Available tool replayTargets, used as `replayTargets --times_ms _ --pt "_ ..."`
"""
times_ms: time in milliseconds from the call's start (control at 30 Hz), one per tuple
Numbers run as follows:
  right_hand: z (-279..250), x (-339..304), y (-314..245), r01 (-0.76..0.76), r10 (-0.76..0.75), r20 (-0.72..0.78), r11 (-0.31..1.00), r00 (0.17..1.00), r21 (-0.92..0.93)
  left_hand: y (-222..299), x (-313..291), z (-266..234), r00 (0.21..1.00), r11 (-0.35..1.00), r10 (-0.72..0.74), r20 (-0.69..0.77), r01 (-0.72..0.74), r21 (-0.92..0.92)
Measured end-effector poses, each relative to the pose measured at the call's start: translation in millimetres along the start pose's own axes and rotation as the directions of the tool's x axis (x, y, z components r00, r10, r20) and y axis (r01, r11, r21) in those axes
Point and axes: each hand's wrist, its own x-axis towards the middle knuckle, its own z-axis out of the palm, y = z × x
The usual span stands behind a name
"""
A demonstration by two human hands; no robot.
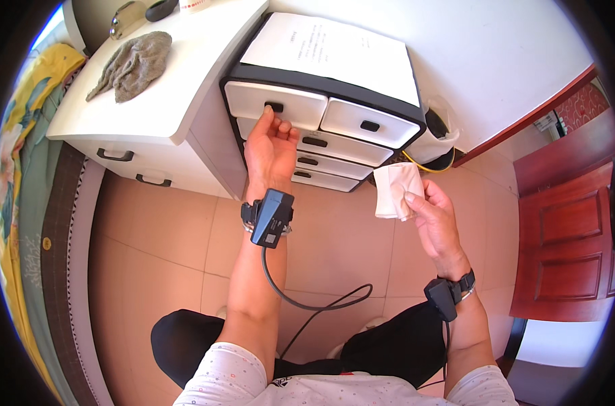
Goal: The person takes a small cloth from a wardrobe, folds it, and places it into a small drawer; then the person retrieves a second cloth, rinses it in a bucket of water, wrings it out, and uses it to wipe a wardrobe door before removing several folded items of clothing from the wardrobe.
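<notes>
Top-left drawer point(275, 105) of the small black-framed drawer unit point(324, 115) is what the left hand point(270, 145) reaches for: fingers point(272, 118) stretched up, tips at the dark handle slot, palm facing up. Fingers look loosely extended, not curled round anything; can't tell if a tip is hooked inside the slot. Drawer looks shut, front flush w/ its neighbour.

Right hand point(436, 216) grips a folded white cloth point(397, 189), thumb & forefinger pinched on its lower edge, cloth held up in the air in front of the unit's lower drawers, not touching them.

Outward: both wrists carry black strapped devices w/ cables running back toward the body. Drawer unit stands on the tiled floor point(334, 243), w/ a white sheet of paper point(334, 51) lying on top. Left of it, touching or just beside, a white worktop point(179, 74) w/ a grey rag point(133, 64) bunched on it. Red-brown door point(564, 243) at right. Person's dark-trousered knees at the lower edge, so seems to be crouching or seated low.

Step, as I judge it: about to open the top-left drawer, cloth ready in the other hand. Next move prob. needs a fingertip hooked in the slot & a straight pull toward the body, steady so the light unit doesn't slide.
</notes>
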Motion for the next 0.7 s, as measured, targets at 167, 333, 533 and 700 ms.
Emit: replayTargets --times_ms 167,333,533,700 --pt "7 3 -2 0.0 0.0 -0.001 1.0 1.0 0.027 2 -15 -8 0.998 0.999 0.044 0.038 -0.043 -0.013" --pt "16 7 -6 0.004 -0.004 0.012 1.0 1.0 0.015 3 -36 -26 0.994 0.992 0.1 0.05 -0.103 0.075" --pt "21 18 -7 0.054 -0.056 0.039 0.998 0.998 0.039 6 -66 -24 0.995 0.99 0.098 0.018 -0.1 0.103" --pt "27 27 -14 0.094 -0.097 0.042 0.993 0.994 0.078 12 -81 -30 0.994 0.992 0.088 0.061 -0.094 0.089"
